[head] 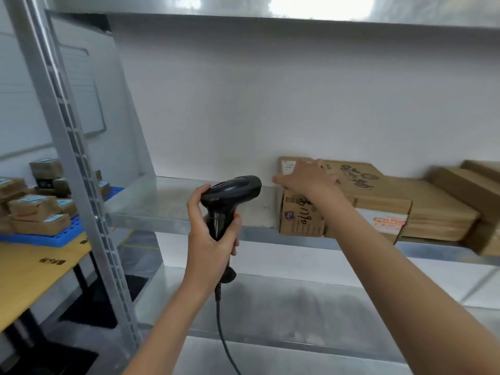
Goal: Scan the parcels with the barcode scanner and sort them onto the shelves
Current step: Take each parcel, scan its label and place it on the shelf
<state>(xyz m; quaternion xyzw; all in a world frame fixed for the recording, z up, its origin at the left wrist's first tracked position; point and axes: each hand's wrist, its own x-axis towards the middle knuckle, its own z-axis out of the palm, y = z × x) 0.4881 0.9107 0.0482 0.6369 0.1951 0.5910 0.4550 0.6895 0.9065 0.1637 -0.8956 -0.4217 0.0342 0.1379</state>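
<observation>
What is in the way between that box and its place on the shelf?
Nothing visible. The box already sits on the shelf beside another carton, with the right hand resting on top.

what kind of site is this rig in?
Most likely a parcel sorting or storage room. Cardboard parcels sit in a row on a metal shelf, more labelled parcels wait on a blue tray on a table at left, and the left hand grips a corded barcode scanner.

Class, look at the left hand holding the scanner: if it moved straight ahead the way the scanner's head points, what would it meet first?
Probably the right hand resting on the small brown cardboard box, though depth is unclear.
</observation>
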